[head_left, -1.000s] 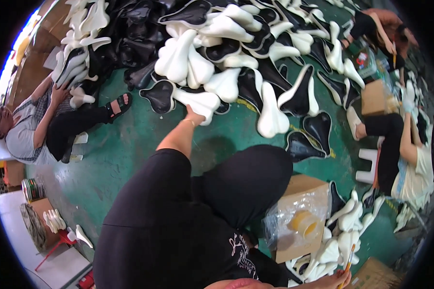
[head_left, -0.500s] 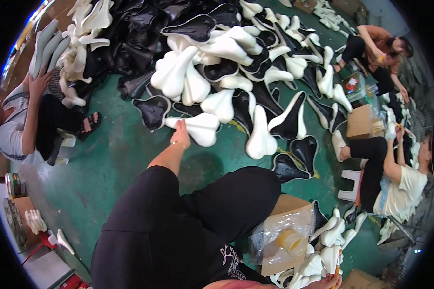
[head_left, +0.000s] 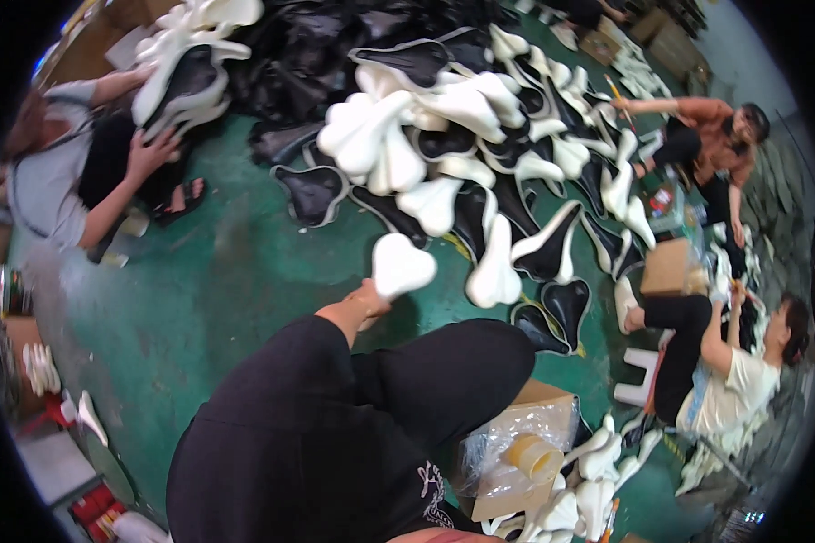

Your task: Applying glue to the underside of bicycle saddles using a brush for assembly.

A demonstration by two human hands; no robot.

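Observation:
My left hand (head_left: 369,303) is closed around the narrow end of a white bicycle saddle pad (head_left: 402,265), holding it up off the green floor above my knee. Just beyond it lies a heap of saddle pads, some white side up like this white pad (head_left: 495,262), others showing black hollow undersides like this black one (head_left: 312,195). My right hand is out of view below the lower edge. A thin orange-handled brush (head_left: 613,516) shows there beside white saddle pads (head_left: 594,500).
By my right knee stands a cardboard box (head_left: 516,493) with clear plastic and a yellowish cup (head_left: 534,457) on top. A person at left handles saddle pads (head_left: 186,90); two people sit at right near a white stool (head_left: 637,376). Black sheeting (head_left: 290,63) lies at the back.
My left hand has picked the white saddle pad off the heap's near edge and drawn it closer, tilting it up. My right hand has dropped out of view. The person at left has lowered the pads.

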